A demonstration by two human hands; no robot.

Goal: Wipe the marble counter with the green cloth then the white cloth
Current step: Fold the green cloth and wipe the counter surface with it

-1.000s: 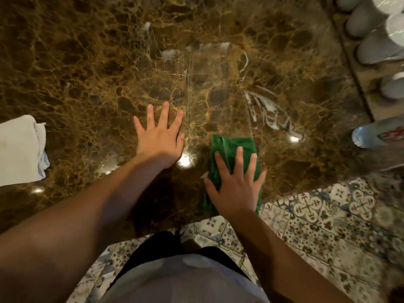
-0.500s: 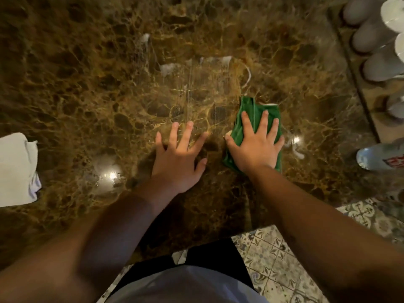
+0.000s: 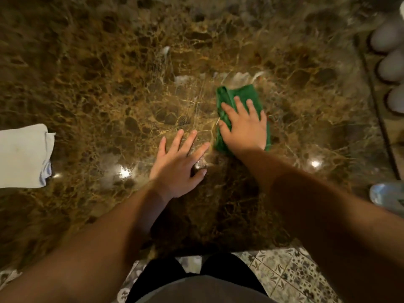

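Nearest the camera, the person's dark trousers (image 3: pixel 192 274) and a grey shirt hem are showing above a patterned grey-and-white tiled floor (image 3: pixel 290 274), just below the front edge of the polished brown marble counter with golden veining (image 3: pixel 98 88). Both bare forearms are reaching forward over that edge. The left hand (image 3: pixel 177 165) is lying palm-down on the bare stone, its fingers straight and spread apart, gripping nothing. Just beside it and a little farther in, the right hand (image 3: pixel 242 127) is pressing flat on the folded dark green cloth (image 3: pixel 238 92), fingers straight and slightly apart on top of the fabric rather than curled round it. The green cloth is sitting near the middle of the counter; it is looking bunched in soft folds along its left side, with its far edge sticking out beyond the fingertips and a strip showing below the wrist. Pale wet streaks (image 3: pixel 238 76) are glistening on the stone just past the cloth's far edge and to its left, and small bright light reflections are shining on the surface near both hands. Well apart, at the left edge of the view, the folded white cloth (image 3: pixel 24 156) is lying on the counter. On the right, a pale blue container (image 3: pixel 387 195) is cut off by the frame, and farther back round white objects (image 3: pixel 391 64) are standing in a row, too blurred to identify.
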